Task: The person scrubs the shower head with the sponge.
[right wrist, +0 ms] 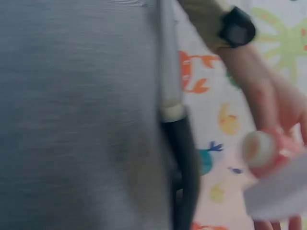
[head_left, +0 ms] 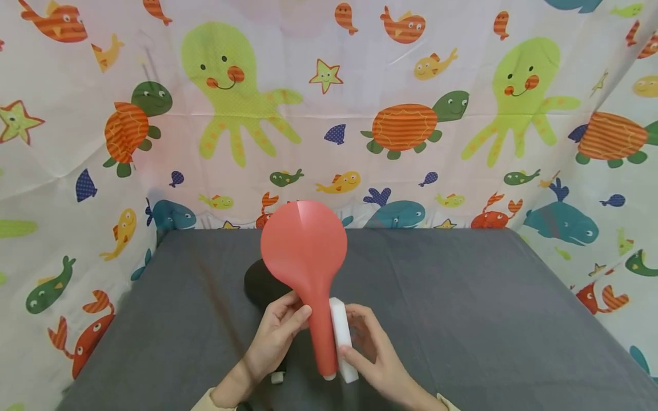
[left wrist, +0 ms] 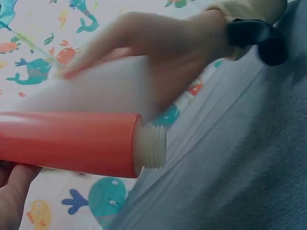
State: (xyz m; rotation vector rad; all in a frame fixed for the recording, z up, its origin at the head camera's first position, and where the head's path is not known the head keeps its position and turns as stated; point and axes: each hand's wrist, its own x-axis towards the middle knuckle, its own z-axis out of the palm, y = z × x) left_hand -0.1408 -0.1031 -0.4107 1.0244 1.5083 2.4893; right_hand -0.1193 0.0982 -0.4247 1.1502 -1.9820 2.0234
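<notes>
A red handheld shower head (head_left: 303, 245) stands nearly upright in the head view, its round head on top. My left hand (head_left: 280, 331) holds it near the neck, thumb across the handle. In the left wrist view the handle ends in a pale threaded fitting (left wrist: 153, 146). My right hand (head_left: 377, 354) grips a white rectangular block (head_left: 341, 342), sponge-like in look, alongside the handle's right side. In both wrist views the block is blurred, so whether it touches the handle I cannot tell.
Behind my left hand a black shower head (head_left: 257, 282) lies on the grey table cloth (head_left: 462, 319), its pale end (head_left: 277, 377) toward me. A curtain printed with sea animals (head_left: 334, 85) stands around the table's back and sides. A blurred thin brown streak crosses the left side.
</notes>
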